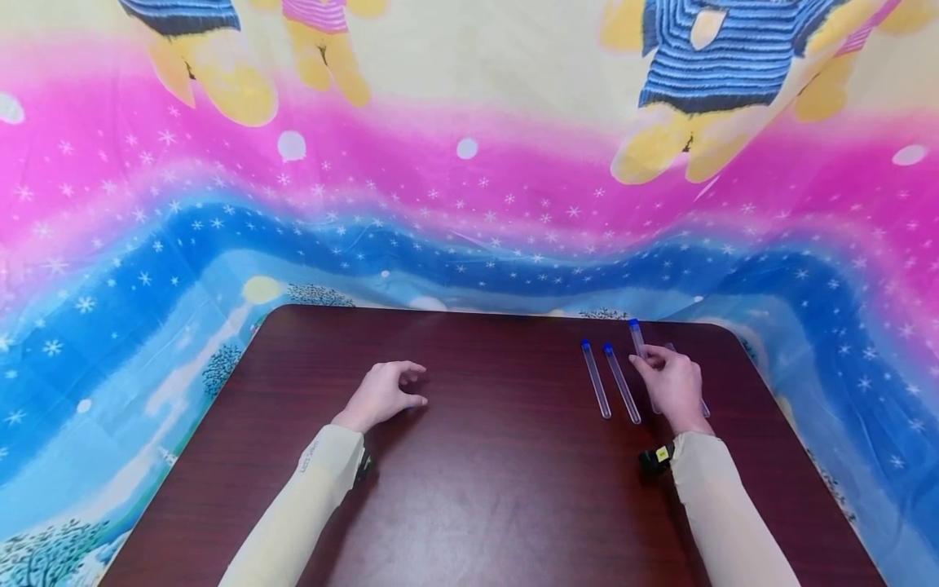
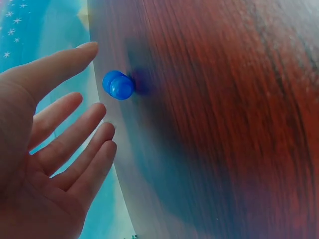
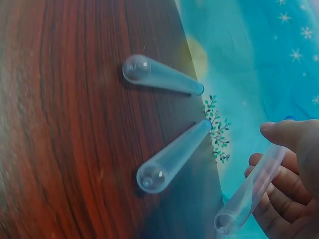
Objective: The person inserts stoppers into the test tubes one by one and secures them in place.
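Observation:
My right hand (image 1: 669,387) pinches a clear test tube (image 3: 254,186) with a blue cap (image 1: 634,324) between thumb and fingers, near the table's far right. Just left of it, two more blue-capped tubes lie side by side, the outer test tube (image 1: 596,379) and the inner test tube (image 1: 622,383). Another clear tube (image 1: 705,405) is partly hidden behind the right hand. My left hand (image 1: 383,397) hovers over the left part of the table, fingers loosely bent and holding nothing. Beside its fingertips in the left wrist view is a small blue cap-like piece (image 2: 119,85).
The dark red-brown wooden table (image 1: 469,481) has rounded far corners. A printed cloth (image 1: 469,196) with snowflakes and cartoon figures hangs behind and around it. Each wrist carries a small black device, such as the right wrist device (image 1: 655,459).

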The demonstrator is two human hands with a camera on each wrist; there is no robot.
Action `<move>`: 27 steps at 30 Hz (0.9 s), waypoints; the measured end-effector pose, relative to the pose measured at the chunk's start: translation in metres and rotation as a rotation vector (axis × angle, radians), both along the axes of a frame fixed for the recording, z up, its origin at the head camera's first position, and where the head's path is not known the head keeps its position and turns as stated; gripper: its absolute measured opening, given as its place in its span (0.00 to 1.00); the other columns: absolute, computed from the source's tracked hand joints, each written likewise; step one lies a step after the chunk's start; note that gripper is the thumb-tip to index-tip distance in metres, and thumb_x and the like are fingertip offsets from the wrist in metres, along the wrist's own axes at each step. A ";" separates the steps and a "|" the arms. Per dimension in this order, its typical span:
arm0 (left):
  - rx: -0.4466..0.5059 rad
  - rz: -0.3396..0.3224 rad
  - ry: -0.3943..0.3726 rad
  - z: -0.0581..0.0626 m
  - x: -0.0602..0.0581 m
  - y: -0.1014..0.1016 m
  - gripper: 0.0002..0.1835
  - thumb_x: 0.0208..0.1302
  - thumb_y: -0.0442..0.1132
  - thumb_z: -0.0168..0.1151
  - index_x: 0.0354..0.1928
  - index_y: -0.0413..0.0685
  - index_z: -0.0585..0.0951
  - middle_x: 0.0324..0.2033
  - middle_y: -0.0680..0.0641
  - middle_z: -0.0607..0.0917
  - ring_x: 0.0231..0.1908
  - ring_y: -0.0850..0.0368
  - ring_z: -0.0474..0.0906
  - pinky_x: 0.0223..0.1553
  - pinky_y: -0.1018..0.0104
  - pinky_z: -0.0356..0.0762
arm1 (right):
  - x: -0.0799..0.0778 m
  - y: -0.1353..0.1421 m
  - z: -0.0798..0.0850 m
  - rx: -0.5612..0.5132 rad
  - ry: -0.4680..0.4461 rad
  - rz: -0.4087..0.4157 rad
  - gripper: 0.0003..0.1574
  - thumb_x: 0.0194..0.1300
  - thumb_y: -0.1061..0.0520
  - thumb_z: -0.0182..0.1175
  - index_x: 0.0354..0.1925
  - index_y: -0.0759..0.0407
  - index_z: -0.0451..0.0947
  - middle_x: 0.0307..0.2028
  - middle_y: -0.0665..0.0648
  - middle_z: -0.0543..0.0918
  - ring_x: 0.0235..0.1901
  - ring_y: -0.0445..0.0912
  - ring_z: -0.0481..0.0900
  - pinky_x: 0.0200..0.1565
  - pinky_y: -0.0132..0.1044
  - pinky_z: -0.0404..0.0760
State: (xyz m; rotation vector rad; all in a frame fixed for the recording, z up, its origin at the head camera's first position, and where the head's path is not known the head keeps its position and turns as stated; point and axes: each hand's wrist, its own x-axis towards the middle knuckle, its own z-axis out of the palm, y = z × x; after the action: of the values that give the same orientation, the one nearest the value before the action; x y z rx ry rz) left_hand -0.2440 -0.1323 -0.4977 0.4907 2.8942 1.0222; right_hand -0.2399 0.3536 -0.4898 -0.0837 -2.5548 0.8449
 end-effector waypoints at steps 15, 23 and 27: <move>-0.084 0.034 -0.021 -0.005 0.001 0.000 0.15 0.52 0.37 0.81 0.43 0.49 0.89 0.30 0.53 0.84 0.32 0.60 0.79 0.41 0.59 0.79 | -0.007 0.020 -0.004 -0.036 -0.193 0.007 0.26 0.71 0.50 0.66 0.57 0.70 0.81 0.34 0.64 0.85 0.17 0.49 0.76 0.18 0.41 0.75; -0.102 0.032 -0.001 -0.009 -0.002 0.000 0.10 0.54 0.35 0.79 0.39 0.50 0.89 0.27 0.55 0.84 0.31 0.61 0.79 0.40 0.60 0.80 | -0.007 0.026 -0.011 0.000 -0.267 0.013 0.25 0.70 0.52 0.67 0.54 0.72 0.82 0.28 0.60 0.84 0.16 0.49 0.75 0.21 0.43 0.75; -0.091 0.030 -0.003 -0.009 -0.003 0.000 0.09 0.55 0.35 0.78 0.39 0.49 0.89 0.27 0.56 0.84 0.31 0.62 0.79 0.40 0.61 0.80 | -0.007 0.028 -0.015 0.028 -0.284 0.022 0.24 0.70 0.52 0.67 0.52 0.73 0.82 0.27 0.60 0.85 0.20 0.48 0.76 0.25 0.42 0.75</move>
State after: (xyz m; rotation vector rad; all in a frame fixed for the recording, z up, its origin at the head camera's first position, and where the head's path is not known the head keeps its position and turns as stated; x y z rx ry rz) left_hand -0.2472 -0.1325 -0.5070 0.4420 2.9375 0.8883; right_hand -0.2465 0.3812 -0.5049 -0.1781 -2.8355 0.8580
